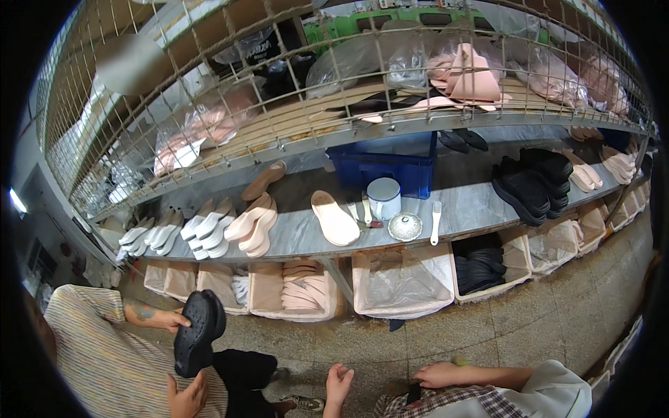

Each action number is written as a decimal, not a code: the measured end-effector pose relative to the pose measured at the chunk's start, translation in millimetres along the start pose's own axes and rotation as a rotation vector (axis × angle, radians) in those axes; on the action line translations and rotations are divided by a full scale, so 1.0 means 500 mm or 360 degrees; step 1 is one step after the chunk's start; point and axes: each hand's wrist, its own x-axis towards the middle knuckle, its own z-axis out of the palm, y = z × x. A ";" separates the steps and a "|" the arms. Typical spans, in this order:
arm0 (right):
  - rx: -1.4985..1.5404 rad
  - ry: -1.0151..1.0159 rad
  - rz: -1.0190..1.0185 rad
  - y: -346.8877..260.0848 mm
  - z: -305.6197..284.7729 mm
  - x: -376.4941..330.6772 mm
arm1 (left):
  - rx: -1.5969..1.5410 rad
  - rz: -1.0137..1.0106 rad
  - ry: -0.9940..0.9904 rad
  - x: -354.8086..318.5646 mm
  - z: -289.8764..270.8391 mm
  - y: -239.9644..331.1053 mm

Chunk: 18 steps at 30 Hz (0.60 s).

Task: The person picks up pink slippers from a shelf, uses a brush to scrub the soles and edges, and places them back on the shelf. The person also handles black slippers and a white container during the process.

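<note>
My left hand [339, 382] is raised at the lower edge, its fingers loosely curled with nothing visible in them. My right hand [440, 375] rests above a plaid cloth [446, 403] on my lap. Its fingers curl downward by a dark strip [414, 393], and their tips are hidden. At left, a co-worker in a striped shirt [104, 348] holds a pair of thick black shoe soles [195, 334] in one hand [171, 320]. The co-worker's other hand [188, 397] is just below them. Neither of my hands touches the soles.
A long grey bench [300, 233] holds pale soles [334, 219], black soles [533, 184], a blue crate [387, 167], an enamel mug [384, 198], a lidded dish [405, 227] and a white brush [436, 223]. White bins [404, 303] stand beneath; a wire-mesh shelf [279, 143] hangs above.
</note>
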 end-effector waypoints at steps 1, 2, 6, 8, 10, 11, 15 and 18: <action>0.0012 -0.0003 0.0004 0.010 0.003 -0.014 | -0.0003 0.0118 0.0040 -0.006 0.011 0.031; 0.0014 -0.0016 0.0029 0.019 0.007 -0.029 | -0.0055 0.0257 0.0070 -0.015 0.023 0.063; 0.0031 -0.0067 -0.0032 0.069 0.023 -0.096 | -0.0027 0.0498 0.0332 -0.052 0.086 0.168; 0.0095 -0.0061 -0.0039 0.108 0.029 -0.138 | -0.0168 0.0501 0.0406 -0.066 0.132 0.203; 0.0104 0.0050 -0.0010 0.151 0.036 -0.195 | -0.0250 0.0399 0.0532 -0.086 0.181 0.231; 0.0100 0.0104 -0.0010 0.176 0.040 -0.229 | -0.0276 0.0326 0.0607 -0.098 0.211 0.244; 0.0143 0.0187 0.0166 0.270 0.061 -0.379 | -0.0324 0.0237 0.0690 -0.154 0.333 0.297; 0.0289 0.0184 0.0204 0.325 0.086 -0.485 | -0.0553 0.0212 0.0796 -0.178 0.416 0.341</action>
